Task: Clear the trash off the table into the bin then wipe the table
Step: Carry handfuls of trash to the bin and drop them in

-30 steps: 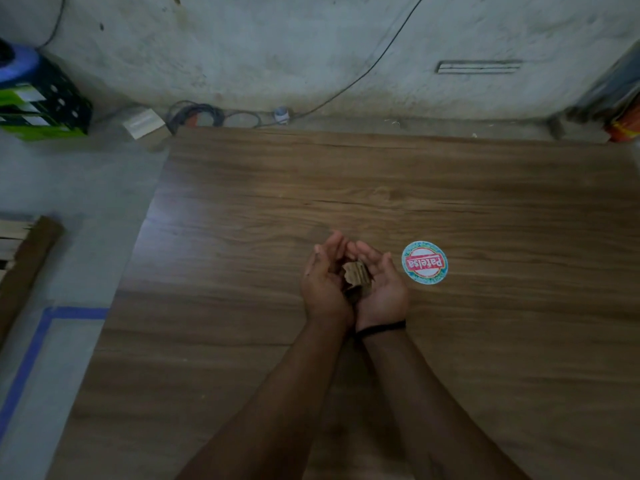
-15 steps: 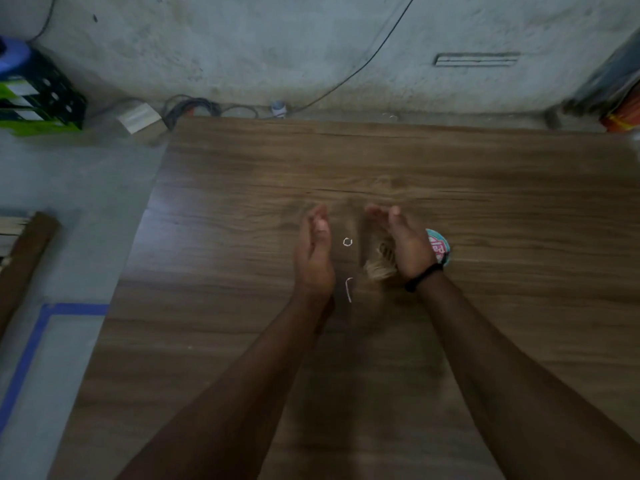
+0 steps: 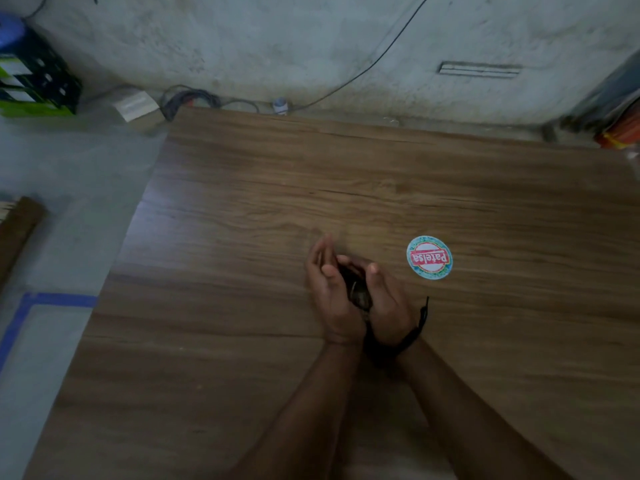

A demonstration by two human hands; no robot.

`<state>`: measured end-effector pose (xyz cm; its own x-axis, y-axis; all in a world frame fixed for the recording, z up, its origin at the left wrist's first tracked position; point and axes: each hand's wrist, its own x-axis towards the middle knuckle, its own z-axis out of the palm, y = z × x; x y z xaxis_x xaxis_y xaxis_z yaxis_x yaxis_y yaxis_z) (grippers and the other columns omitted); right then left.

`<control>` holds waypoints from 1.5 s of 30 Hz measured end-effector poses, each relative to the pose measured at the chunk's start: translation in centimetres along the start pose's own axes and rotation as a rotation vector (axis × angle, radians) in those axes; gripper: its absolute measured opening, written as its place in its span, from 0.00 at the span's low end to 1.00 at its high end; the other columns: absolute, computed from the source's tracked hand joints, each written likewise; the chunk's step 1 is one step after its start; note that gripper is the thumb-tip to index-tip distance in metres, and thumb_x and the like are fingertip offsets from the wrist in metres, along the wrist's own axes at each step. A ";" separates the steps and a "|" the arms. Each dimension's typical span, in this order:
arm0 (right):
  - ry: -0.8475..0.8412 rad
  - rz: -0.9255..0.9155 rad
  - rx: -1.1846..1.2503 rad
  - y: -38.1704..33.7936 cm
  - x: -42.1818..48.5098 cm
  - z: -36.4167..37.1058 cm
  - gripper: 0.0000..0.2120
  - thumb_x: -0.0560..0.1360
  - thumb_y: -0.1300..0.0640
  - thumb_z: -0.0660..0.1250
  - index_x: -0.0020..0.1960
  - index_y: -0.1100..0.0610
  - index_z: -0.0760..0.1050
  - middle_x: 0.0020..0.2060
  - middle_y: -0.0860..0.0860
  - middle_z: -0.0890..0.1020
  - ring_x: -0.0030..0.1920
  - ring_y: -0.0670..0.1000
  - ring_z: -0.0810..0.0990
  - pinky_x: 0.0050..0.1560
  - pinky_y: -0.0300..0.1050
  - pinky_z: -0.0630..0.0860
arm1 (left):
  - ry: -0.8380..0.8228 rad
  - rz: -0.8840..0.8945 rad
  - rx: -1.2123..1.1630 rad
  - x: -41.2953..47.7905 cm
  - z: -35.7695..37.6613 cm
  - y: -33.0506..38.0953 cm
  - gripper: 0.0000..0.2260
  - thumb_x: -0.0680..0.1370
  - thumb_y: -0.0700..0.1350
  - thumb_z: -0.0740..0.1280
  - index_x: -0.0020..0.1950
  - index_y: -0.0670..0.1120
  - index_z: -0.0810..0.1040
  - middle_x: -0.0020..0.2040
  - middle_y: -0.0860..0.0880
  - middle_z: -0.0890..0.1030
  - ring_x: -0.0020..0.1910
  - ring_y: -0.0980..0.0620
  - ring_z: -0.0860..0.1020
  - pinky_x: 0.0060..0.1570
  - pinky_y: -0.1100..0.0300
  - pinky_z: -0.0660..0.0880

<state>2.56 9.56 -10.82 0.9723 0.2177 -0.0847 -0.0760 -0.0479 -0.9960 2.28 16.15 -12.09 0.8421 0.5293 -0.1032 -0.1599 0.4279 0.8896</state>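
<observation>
Trash point(image 3: 358, 296), a small dark clump of scraps, now sits in the hollow between our two hands, above the middle of the tabletop point(image 3: 242, 341) and a little toward its near edge. Half a second ago our hands stood apart, with a pale scrap and two small light bits lying loose on the wood between them. Now the left hand point(image 3: 330, 299) and the right hand point(image 3: 386, 303) are pressed together at the heels and curled into one cup, and we see no loose bits on the wood where they were. We judge that the scooping has succeeded and this load is ready to go to the bin. No bin shows in this view, so we must look for it first.

Both hands are half closed around the trash, holding it loosely and not squeezing it; the fingers of the left hand rise straight, those of the right curl over.

The clump has no clear direction. It seems a little longer from the wrists toward the fingertips, that is, toward the far edge, but it is too dark to be sure.

One round sticker point(image 3: 429, 258) with red lettering lies flat on the wood, just beside the right hand toward the right edge. Whether it is trash or stuck on, we cannot tell. The wiping is not yet begun, and no cloth is visible.
</observation>
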 end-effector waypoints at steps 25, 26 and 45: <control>0.354 0.120 1.128 -10.5 -1.1 0.7 0.16 0.75 0.56 0.58 0.52 0.64 0.80 0.49 0.57 0.85 0.52 0.52 0.83 0.65 0.47 0.73 | -0.072 -0.282 -0.508 -1.3 6.4 9.9 0.17 0.78 0.50 0.56 0.53 0.39 0.76 0.53 0.43 0.82 0.53 0.51 0.82 0.56 0.61 0.76; 0.382 0.087 1.113 -11.8 -1.7 0.3 0.16 0.73 0.57 0.60 0.54 0.65 0.78 0.49 0.57 0.84 0.53 0.52 0.82 0.66 0.48 0.71 | -0.102 -0.277 -0.501 -1.8 7.2 10.7 0.16 0.78 0.50 0.57 0.53 0.39 0.76 0.52 0.43 0.83 0.53 0.51 0.82 0.57 0.61 0.76; 1.005 -0.348 1.186 -19.0 -32.7 -21.9 0.15 0.79 0.64 0.59 0.44 0.62 0.84 0.44 0.57 0.86 0.48 0.53 0.85 0.55 0.46 0.79 | -0.704 -0.609 -0.291 -37.7 21.9 11.1 0.12 0.81 0.46 0.57 0.52 0.39 0.76 0.52 0.41 0.81 0.57 0.46 0.79 0.62 0.56 0.74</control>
<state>-22.98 -18.01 11.52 0.6853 -0.6712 -0.2826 0.5170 0.7216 -0.4605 -19.98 -15.08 11.42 0.9229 -0.3604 -0.1355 0.3631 0.6977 0.6175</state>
